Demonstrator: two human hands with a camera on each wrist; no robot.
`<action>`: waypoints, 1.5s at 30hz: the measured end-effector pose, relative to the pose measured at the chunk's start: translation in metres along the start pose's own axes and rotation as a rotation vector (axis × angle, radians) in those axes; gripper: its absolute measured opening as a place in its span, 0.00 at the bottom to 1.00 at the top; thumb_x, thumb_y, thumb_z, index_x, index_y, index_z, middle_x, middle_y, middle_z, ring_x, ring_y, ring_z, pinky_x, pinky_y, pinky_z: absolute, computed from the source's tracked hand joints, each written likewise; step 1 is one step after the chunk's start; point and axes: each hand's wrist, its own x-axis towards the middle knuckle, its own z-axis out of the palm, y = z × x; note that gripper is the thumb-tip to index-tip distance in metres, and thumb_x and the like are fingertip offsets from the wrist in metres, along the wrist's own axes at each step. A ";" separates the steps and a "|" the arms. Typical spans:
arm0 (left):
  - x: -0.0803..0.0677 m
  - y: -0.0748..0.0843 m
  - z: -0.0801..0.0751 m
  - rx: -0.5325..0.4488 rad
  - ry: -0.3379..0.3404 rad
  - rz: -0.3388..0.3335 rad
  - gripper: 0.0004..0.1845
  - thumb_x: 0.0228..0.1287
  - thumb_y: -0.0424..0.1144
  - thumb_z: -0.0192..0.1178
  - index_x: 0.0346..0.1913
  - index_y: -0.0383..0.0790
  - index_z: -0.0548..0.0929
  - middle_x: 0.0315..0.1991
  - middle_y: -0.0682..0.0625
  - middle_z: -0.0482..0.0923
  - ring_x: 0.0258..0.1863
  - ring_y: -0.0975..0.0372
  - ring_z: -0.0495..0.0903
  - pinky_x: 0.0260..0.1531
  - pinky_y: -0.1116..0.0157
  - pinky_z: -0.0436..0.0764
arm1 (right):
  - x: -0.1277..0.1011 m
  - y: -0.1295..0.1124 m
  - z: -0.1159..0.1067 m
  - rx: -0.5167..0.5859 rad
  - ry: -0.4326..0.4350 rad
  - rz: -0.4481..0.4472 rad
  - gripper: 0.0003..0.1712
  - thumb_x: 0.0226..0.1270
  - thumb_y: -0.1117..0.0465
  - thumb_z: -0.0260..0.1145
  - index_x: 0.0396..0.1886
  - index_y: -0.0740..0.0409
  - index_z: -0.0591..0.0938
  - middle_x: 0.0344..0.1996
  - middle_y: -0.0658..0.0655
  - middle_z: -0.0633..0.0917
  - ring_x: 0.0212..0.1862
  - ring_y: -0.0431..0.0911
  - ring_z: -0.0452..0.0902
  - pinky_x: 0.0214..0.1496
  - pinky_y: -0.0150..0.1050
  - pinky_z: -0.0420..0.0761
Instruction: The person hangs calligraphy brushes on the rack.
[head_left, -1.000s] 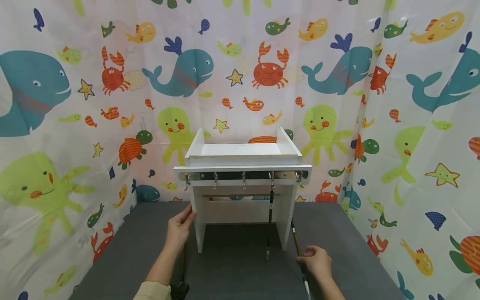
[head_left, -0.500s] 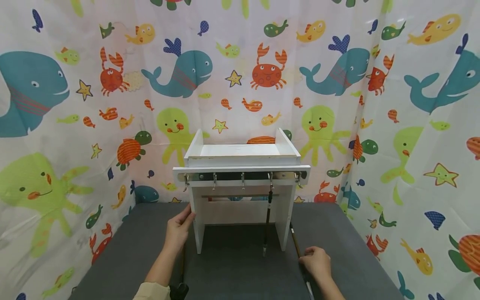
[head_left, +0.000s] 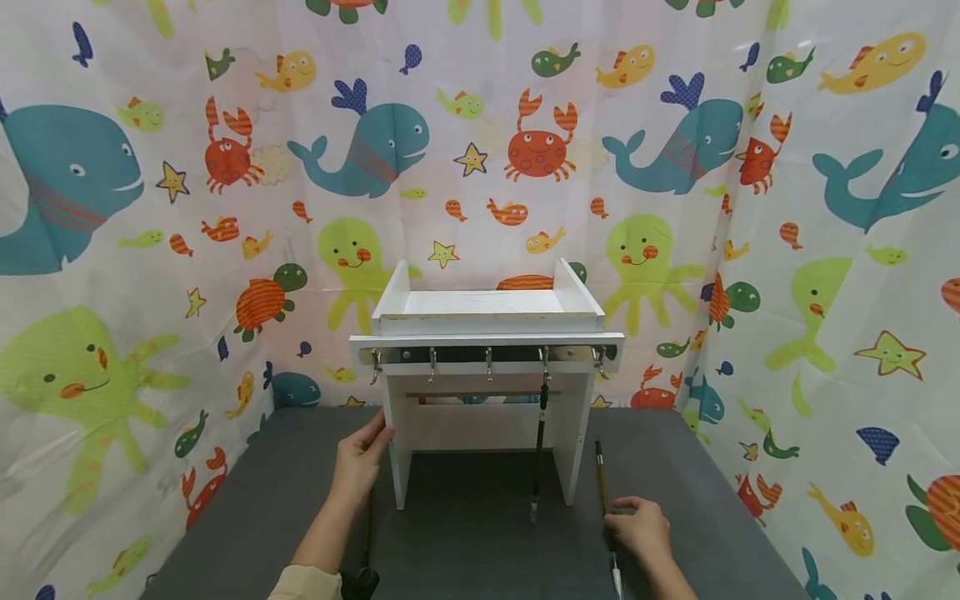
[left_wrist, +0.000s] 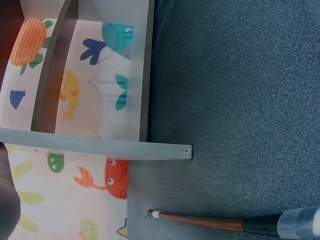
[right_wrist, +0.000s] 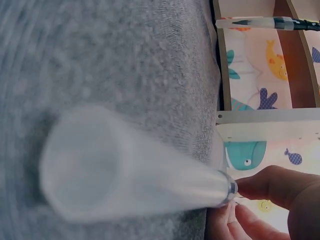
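Fingers, right hand: thumb and fingers pinch the held brush.
Fingers, left hand: up against the front edge of the rack's left leg; whether they grip it or only touch it, I cannot tell.
Held brush: to the right of the white rack, apart from it, handle end far, blurred translucent cap near; whether it meets the table, I cannot tell.
Rack: upright on the grey table, tray on top, 5 metal hooks along the rail below it.
Hanging brush: hangs tip down from the 4th hook from the left, in front of the rack's right half.
Lying brush: on the table left of the rack, brown handle end far, capped end near, partly hidden by the left forearm from above.
Curtain: sea animals printed on white, behind the rack and along both sides.
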 end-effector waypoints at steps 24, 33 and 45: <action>-0.001 0.001 0.000 0.018 0.009 0.010 0.24 0.73 0.39 0.60 0.70 0.41 0.75 0.67 0.47 0.75 0.68 0.54 0.74 0.67 0.52 0.72 | -0.005 -0.025 -0.018 0.452 -0.160 0.041 0.19 0.67 0.74 0.63 0.54 0.81 0.77 0.36 0.68 0.90 0.35 0.51 0.89 0.37 0.48 0.89; 0.002 0.002 0.001 0.035 0.013 0.023 0.24 0.73 0.41 0.61 0.69 0.43 0.76 0.67 0.48 0.76 0.67 0.55 0.74 0.67 0.53 0.73 | -0.018 -0.045 -0.026 0.524 -0.063 0.026 0.15 0.70 0.70 0.65 0.51 0.78 0.80 0.32 0.64 0.90 0.34 0.51 0.90 0.41 0.51 0.89; -0.008 0.022 0.000 0.038 -0.016 -0.020 0.24 0.75 0.38 0.58 0.71 0.40 0.73 0.69 0.46 0.72 0.69 0.53 0.71 0.68 0.50 0.71 | -0.030 -0.064 -0.036 0.586 -0.016 -0.067 0.18 0.73 0.67 0.64 0.56 0.78 0.77 0.40 0.67 0.90 0.38 0.51 0.90 0.44 0.47 0.89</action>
